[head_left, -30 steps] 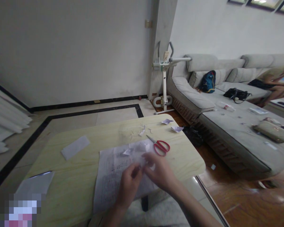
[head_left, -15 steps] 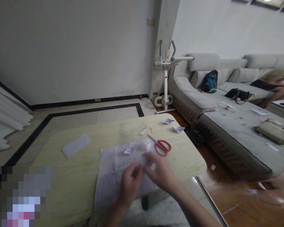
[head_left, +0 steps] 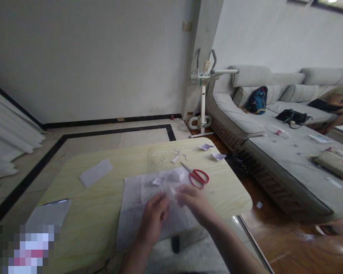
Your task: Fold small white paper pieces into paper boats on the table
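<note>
My left hand (head_left: 153, 216) and my right hand (head_left: 192, 201) meet over a large printed paper sheet (head_left: 137, 213) on the pale wooden table (head_left: 103, 190). Both pinch a small white paper piece (head_left: 171, 191) between their fingertips, fingers curled. Red-handled scissors (head_left: 198, 176) lie shut on the table just beyond my right hand. Small paper scraps (head_left: 175, 158) are scattered past the sheet.
A white paper strip (head_left: 95, 173) lies at the table's left, a grey sheet (head_left: 50, 213) near its front left corner. Two folded paper bits (head_left: 211, 151) sit at the far right edge. A grey sofa (head_left: 288, 160) with bags stands right; a person sits at its far end.
My hands have drawn a little closer together on the small paper piece. The view has shifted slightly to the left; nothing else on the table moved.
</note>
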A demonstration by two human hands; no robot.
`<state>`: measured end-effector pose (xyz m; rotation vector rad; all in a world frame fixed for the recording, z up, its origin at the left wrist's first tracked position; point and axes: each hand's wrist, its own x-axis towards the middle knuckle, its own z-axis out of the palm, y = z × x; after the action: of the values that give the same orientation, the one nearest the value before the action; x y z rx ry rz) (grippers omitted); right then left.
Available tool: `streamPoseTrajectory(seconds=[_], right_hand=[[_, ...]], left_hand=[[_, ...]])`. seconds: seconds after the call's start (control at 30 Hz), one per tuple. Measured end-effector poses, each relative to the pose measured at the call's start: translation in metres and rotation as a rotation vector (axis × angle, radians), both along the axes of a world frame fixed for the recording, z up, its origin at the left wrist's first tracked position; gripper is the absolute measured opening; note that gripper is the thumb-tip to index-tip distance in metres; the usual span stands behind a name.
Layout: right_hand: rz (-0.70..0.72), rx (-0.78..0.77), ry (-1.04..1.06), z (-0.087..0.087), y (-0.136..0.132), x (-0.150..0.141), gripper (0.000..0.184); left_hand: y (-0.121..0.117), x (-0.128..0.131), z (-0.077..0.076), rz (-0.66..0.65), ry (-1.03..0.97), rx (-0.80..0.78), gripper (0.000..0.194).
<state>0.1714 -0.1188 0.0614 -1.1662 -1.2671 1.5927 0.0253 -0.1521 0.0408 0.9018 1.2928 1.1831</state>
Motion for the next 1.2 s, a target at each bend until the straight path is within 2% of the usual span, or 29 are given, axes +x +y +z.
streamPoseTrajectory(seconds=[0.13,0.23,0.3,0.37,0.47,0.5,0.57,0.67,0.77,0.93,1.2], right_hand=[[0.027,-0.114,0.123,-0.005,0.000,-0.005,0.013],[0.036,-0.064,0.074,-0.007,0.005,-0.004,0.014],[0.023,0.048,-0.021,-0.005,0.013,-0.001,0.013],[0.025,0.222,-0.122,0.000,0.025,0.000,0.013],[0.033,0.560,-0.344,0.007,0.045,-0.006,0.005],[0.054,0.657,-0.429,0.009,0.051,-0.010,0.002],[0.135,0.811,-0.580,0.009,0.062,-0.020,0.008],[0.267,0.949,-0.736,0.006,0.074,-0.034,0.013],[0.329,0.985,-0.822,-0.001,0.081,-0.042,0.010],[0.389,0.970,-0.854,-0.009,0.085,-0.042,0.006],[0.451,0.889,-0.775,-0.012,0.086,-0.038,0.016]], left_hand=[[-0.001,-0.001,-0.001,-0.021,0.056,0.009,0.032],[0.004,-0.018,-0.009,-0.010,0.155,0.044,0.037],[0.014,-0.037,-0.016,0.063,0.388,0.145,0.035],[0.026,-0.057,-0.024,0.098,0.726,0.284,0.036],[0.045,-0.074,-0.029,-0.011,1.068,0.387,0.045],[0.050,-0.075,-0.028,-0.049,1.133,0.395,0.045],[0.058,-0.072,-0.025,-0.091,1.213,0.379,0.043],[0.064,-0.065,-0.020,-0.137,1.263,0.349,0.036],[0.065,-0.063,-0.020,-0.163,1.264,0.331,0.030],[0.066,-0.067,-0.025,-0.167,1.196,0.324,0.019],[0.069,-0.069,-0.031,-0.136,1.047,0.389,0.009]])
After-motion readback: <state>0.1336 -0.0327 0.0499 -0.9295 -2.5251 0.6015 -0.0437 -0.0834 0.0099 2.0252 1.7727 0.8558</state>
